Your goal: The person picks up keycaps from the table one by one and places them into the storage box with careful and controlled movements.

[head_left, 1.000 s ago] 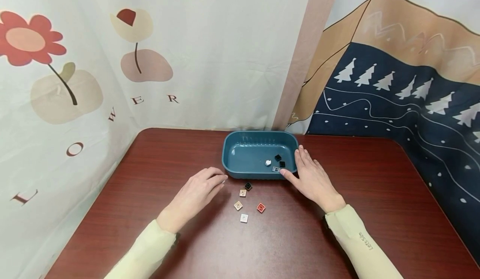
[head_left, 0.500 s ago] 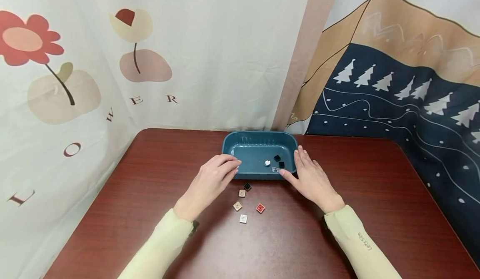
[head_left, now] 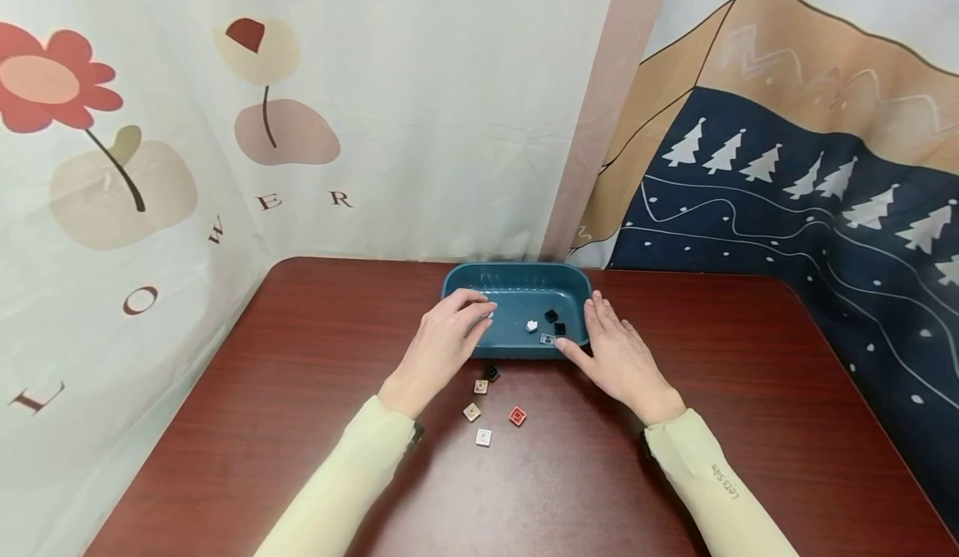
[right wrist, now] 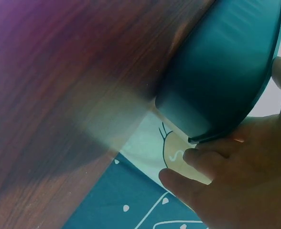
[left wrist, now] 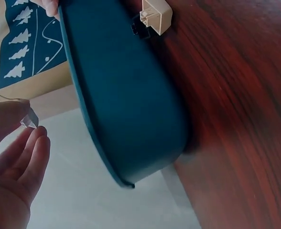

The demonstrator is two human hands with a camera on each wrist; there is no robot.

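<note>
My left hand [head_left: 442, 336] is above the left part of a teal plastic tray [head_left: 459, 273], pinching a small whitish keycap [left wrist: 30, 119] between thumb and fingertips. My right hand [head_left: 623, 359] rests against the tray's right end, thumb at the front rim and fairly straight fingers along the side. Inside the tray lie a white keycap [head_left: 532, 325], two black keycaps [head_left: 551, 315] and a grey-and-white one [head_left: 548, 339] by the right thumb. In front of the tray are a black keycap [head_left: 491, 372], two beige keycaps [head_left: 481, 387], a red keycap [head_left: 517, 416] and a white-topped keycap [head_left: 484, 437].
The tray stands near the back edge of a reddish-brown wooden table [head_left: 300, 324]. Behind it hangs a pale curtain [head_left: 419, 124] with flower prints. A dark blue cloth [head_left: 749, 207] with white trees hangs at the right.
My left hand has moved right and away from me, from the tray's front left corner to over its inside, carrying the whitish keycap. The right hand stays on the tray.
</note>
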